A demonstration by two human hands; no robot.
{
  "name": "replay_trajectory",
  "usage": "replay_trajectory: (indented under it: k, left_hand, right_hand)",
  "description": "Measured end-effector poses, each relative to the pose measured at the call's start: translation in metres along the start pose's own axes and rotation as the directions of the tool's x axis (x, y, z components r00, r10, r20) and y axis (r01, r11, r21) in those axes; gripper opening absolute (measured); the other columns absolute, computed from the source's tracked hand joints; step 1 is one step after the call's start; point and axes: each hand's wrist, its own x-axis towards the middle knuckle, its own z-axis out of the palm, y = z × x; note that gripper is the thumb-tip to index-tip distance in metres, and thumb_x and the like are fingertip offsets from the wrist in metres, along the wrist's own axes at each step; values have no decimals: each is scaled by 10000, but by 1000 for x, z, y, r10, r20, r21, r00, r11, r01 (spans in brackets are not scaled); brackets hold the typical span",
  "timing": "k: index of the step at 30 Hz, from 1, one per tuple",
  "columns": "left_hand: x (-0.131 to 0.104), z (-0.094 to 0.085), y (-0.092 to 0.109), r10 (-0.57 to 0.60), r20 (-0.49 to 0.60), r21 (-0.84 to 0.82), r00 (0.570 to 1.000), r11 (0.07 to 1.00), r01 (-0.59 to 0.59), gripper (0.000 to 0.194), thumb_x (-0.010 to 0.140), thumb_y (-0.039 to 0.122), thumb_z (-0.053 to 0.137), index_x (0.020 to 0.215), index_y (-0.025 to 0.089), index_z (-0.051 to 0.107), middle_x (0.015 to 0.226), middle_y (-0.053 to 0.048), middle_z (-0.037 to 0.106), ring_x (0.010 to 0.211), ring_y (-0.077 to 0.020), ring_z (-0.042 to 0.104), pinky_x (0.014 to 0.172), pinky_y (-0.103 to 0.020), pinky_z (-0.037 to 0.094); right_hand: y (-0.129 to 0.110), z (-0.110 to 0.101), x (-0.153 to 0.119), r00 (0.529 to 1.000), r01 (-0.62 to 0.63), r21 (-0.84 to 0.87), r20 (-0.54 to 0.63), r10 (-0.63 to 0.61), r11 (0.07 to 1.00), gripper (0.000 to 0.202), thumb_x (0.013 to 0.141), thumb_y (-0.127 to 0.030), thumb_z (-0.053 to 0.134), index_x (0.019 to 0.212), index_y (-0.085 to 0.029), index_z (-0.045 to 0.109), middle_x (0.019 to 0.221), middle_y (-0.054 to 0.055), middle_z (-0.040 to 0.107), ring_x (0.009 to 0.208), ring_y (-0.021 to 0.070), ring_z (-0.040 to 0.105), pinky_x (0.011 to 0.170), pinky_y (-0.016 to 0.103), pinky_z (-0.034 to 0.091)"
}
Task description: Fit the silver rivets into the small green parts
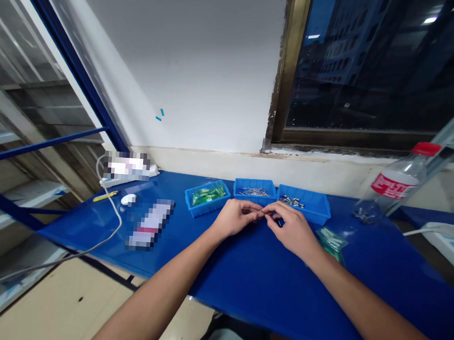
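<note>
My left hand (241, 216) and my right hand (287, 223) meet fingertip to fingertip above the blue table, in front of the bins. Both are pinched closed around something small, mostly hidden by the fingers; its kind cannot be made out. Just behind them stands a blue bin (254, 198) of long thin metal screws (253, 191). Right of it is another blue bin (314, 210) with short metal fasteners (291, 201). To the left, a third blue bin (208, 206) holds green plastic bags (210, 193). Small filled plastic bags (331, 240) lie beside my right wrist.
A large bottle (393, 184) with a red cap stands at the back right. On the left are a power strip (133, 176), its cable (116, 229), a yellow cutter (105, 197), a white mouse (128, 199) and a blurred flat item (152, 224). A wall and window frame close the back.
</note>
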Motion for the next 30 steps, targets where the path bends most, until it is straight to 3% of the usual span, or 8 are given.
replay_trajectory:
  k: [3,7,12,16,19,24,27,30]
  left_hand:
    - [2,2,-6,9,-45,-18,999,1000,-9,190,857,203,771,1035,148,809,964,-73,830,893,-206,789,812,-278,611]
    - [3,4,-10,19,-64,-17,998,1000,-20,247,771,35,750,992,138,787,900,-60,825,842,-184,793,800,-268,623]
    - [3,5,-11,57,-65,-79,996,995,-62,351,762,-10,723,1085,125,751,999,-93,819,889,-179,789,835,-280,627]
    - [2,5,-8,80,-80,-141,994,986,-91,376,847,88,725,1221,122,704,1074,-123,809,949,-189,781,893,-307,612]
    - [0,2,-2,67,-90,-3,994,998,-68,266,933,280,715,1153,134,752,1033,-105,815,920,-197,772,843,-283,589]
    - [-3,0,6,33,13,186,999,982,-35,427,984,534,630,1033,156,821,827,-50,797,756,-179,732,664,-229,503]
    - [-3,0,6,54,35,196,998,979,-60,416,982,529,636,1040,164,828,863,-46,808,794,-188,742,683,-229,505]
    - [-2,0,5,75,16,177,997,981,-76,312,972,425,673,1087,175,823,968,-47,826,879,-203,767,758,-239,536]
  right_hand:
    - [-1,1,0,999,-48,13,-20,49,999,124,980,-227,583,1006,-248,702,1014,24,746,838,184,720,795,331,594]
    - [-2,3,-1,995,-98,22,1,98,995,85,954,-273,635,979,-244,711,942,19,754,778,184,718,736,321,584]
    - [1,6,-1,991,-133,40,5,133,990,64,909,-242,634,953,-233,679,913,27,740,749,180,695,700,315,576]
    - [2,5,-1,993,-122,41,4,122,992,143,894,-214,601,1021,-233,664,888,28,704,737,178,661,652,300,555]
    - [1,3,1,996,-86,-23,-10,85,996,133,907,-206,580,976,-232,690,875,31,676,716,174,634,666,309,541]
    - [0,-1,1,996,-92,-16,-25,91,996,111,906,-198,611,945,-238,706,926,27,714,746,174,647,682,305,544]
    - [1,0,1,998,-61,-16,-7,61,998,120,906,-182,617,950,-246,708,970,24,732,749,171,654,717,314,562]
    - [1,1,1,999,-33,2,-6,33,999,142,933,-185,583,972,-246,704,1015,38,744,830,189,691,779,335,589]
